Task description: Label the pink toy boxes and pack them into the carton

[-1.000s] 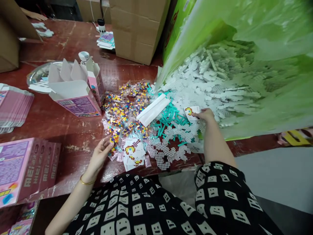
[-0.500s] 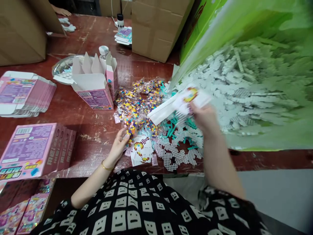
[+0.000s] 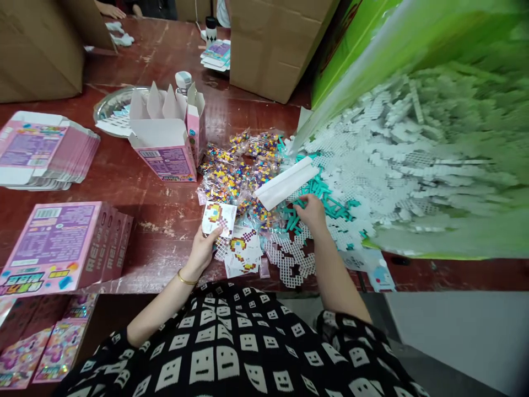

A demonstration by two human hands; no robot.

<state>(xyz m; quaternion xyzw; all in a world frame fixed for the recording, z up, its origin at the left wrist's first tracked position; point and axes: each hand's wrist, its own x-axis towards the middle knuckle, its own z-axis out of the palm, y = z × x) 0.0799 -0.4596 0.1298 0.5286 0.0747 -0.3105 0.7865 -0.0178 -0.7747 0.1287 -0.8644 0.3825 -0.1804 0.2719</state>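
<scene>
My left hand (image 3: 201, 246) pinches a white pattern card (image 3: 219, 218) with a coloured pixel picture, thumb on top. A piece of white plastic grid (image 3: 222, 248) shows just under that hand. Beside it on the table lie several more printed cards (image 3: 243, 251). My right hand (image 3: 312, 214) is down at a pile of teal plastic sticks (image 3: 328, 199), its fingers drawn together at the pile's left edge. What is between those fingertips is too small to make out. Small clear bags of coloured beads (image 3: 231, 171) lie ahead of my hands, with a folded white paper strip (image 3: 286, 183) at their right.
White grid boards (image 3: 289, 259) lie near the table edge; more fill a large green-lined bag (image 3: 413, 160) at right. Opened pink boxes (image 3: 165, 160) stand behind the beads. Flat cartons (image 3: 49, 149) and filled boxes (image 3: 61, 242) are at left. Cardboard boxes (image 3: 273, 49) stand at the back.
My right hand has let go of the printed paper and moved down-left to the teal sticks. My left hand has left the bead bags and now holds a pattern card.
</scene>
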